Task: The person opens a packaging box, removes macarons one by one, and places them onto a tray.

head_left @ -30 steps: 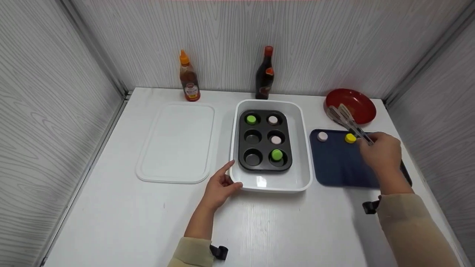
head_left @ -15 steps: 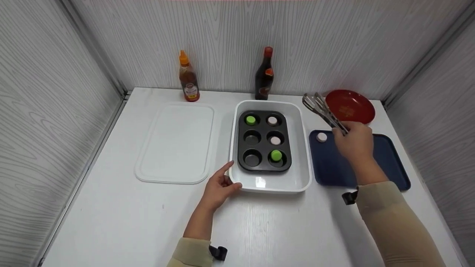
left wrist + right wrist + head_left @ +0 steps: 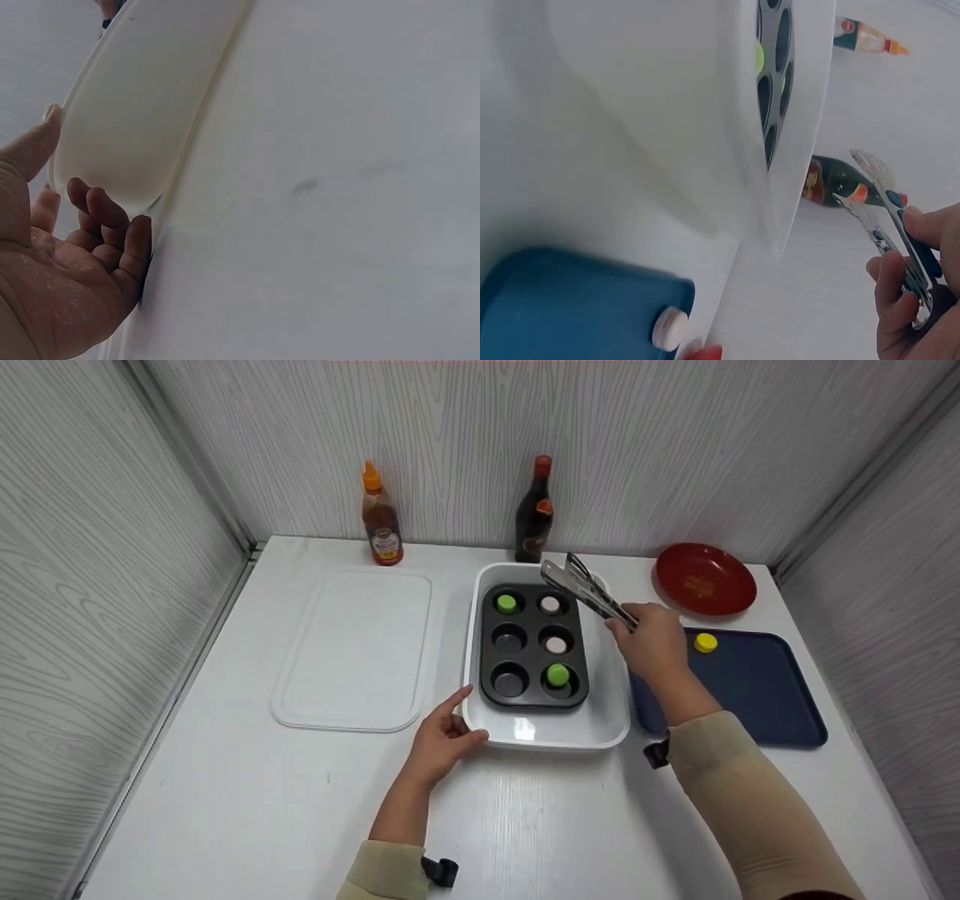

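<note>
My right hand (image 3: pixel 652 641) grips metal tongs (image 3: pixel 589 592) by the handle end, over the right rim of a white rectangular basin (image 3: pixel 555 731). In the right wrist view the tong tips stand apart with nothing between them. My left hand (image 3: pixel 442 739) holds the basin's near left corner, fingers curled against its outer wall in the left wrist view. Inside the basin lies a dark muffin tin (image 3: pixel 532 656). Its far left cup holds a green disc (image 3: pixel 506 604) and its near right cup another green disc (image 3: pixel 557 674). Pale pink discs (image 3: pixel 556 645) sit in two right-hand cups.
A dark blue tray (image 3: pixel 757 690) on the right bears a yellow disc (image 3: pixel 705 643) and a pale disc (image 3: pixel 670 328), hidden by my right hand in the head view. Behind are a red bowl (image 3: pixel 705 577), a dark bottle (image 3: pixel 534 514) and a sauce bottle (image 3: pixel 384 521). A white lid (image 3: pixel 356 652) lies left.
My right hand has carried the tongs left, from above the blue tray to the basin's right rim. The yellow disc shows again as the pale one became hidden. My left hand has stayed put.
</note>
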### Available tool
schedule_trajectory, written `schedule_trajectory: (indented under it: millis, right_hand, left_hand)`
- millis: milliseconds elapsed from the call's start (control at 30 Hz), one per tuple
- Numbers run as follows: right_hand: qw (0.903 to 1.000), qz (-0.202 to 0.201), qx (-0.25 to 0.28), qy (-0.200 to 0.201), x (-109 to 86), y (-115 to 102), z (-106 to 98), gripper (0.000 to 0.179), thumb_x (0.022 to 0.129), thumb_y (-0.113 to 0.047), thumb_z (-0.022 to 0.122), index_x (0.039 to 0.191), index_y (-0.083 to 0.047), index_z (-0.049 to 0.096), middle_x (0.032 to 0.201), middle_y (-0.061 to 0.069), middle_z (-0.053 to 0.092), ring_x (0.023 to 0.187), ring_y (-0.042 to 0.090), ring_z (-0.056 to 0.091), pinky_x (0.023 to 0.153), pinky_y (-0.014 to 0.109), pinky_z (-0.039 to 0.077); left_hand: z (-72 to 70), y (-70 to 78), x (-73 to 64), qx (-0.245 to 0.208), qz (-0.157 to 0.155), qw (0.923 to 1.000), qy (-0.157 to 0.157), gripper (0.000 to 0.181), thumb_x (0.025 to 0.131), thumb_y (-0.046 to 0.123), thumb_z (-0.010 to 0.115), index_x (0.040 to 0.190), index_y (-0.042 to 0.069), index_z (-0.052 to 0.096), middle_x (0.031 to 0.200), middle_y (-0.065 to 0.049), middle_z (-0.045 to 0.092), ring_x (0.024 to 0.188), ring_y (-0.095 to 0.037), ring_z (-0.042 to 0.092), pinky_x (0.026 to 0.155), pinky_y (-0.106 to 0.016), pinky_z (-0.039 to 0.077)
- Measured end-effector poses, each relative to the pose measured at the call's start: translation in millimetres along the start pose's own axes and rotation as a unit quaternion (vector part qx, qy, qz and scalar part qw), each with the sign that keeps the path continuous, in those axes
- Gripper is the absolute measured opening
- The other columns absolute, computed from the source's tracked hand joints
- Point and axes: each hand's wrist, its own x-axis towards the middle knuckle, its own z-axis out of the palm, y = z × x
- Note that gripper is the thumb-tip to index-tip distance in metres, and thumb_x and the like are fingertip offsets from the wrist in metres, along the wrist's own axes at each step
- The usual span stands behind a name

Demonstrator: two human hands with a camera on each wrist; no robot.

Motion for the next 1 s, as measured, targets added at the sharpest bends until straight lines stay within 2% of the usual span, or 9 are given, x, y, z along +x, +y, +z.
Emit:
schedule_trajectory:
  millis: [233,500,667,867,1000]
  right_hand:
    - [0.9990,-0.008,0.003,-0.043,7.1,-20.1,20.7,0.034,0.101,-0.021,0.074,0.126,0.002,0.075,0.117,0.023,0.074,0.106,0.038,0.070,0.091,0.053,0.055]
    - [0.9953,0.007,0.022,-0.094,20.2,-30.3,26.9,0.028,0.103,-0.021,0.070,0.120,0.000,0.078,0.106,0.017,0.076,0.091,0.030,0.065,0.082,0.047,0.053]
    - [0.9939,0.009,0.018,-0.109,25.4,-32.3,29.5,0.026,0.103,-0.019,0.070,0.117,0.001,0.079,0.106,0.018,0.076,0.089,0.029,0.066,0.080,0.046,0.053]
    - [0.9925,0.017,0.004,-0.121,31.3,-36.9,38.1,0.027,0.103,-0.019,0.071,0.120,0.001,0.078,0.115,0.020,0.075,0.101,0.033,0.071,0.088,0.049,0.056]
    - [0.9921,0.021,-0.003,-0.123,33.3,-39.5,45.0,0.026,0.103,-0.019,0.072,0.118,0.001,0.078,0.113,0.020,0.075,0.102,0.034,0.071,0.088,0.049,0.056]
  left_hand:
    - [-2.1,1.0,-0.8,-0.001,0.004,1.0000,0.000,0.080,0.084,0.003,0.086,0.156,0.007,0.053,0.077,-0.003,0.059,0.071,-0.015,0.053,0.063,-0.024,0.045]
    - [-0.9,3.4,-0.6,0.000,-0.002,1.0000,-0.002,0.080,0.083,0.002,0.086,0.156,0.008,0.053,0.079,-0.003,0.059,0.073,-0.016,0.053,0.064,-0.024,0.046]
    - [0.5,2.7,-0.4,-0.007,-0.007,0.9999,-0.004,0.081,0.083,0.002,0.087,0.156,0.006,0.052,0.079,-0.002,0.059,0.074,-0.015,0.052,0.065,-0.024,0.045]
    - [0.0,2.0,-0.9,-0.012,-0.005,0.9999,-0.001,0.081,0.083,0.001,0.087,0.156,0.005,0.052,0.079,-0.003,0.059,0.074,-0.015,0.052,0.065,-0.024,0.045]
    - [-1.2,2.5,-1.4,-0.010,-0.005,0.9999,0.002,0.080,0.083,0.001,0.087,0.156,0.006,0.052,0.079,-0.003,0.059,0.073,-0.015,0.052,0.064,-0.025,0.045]
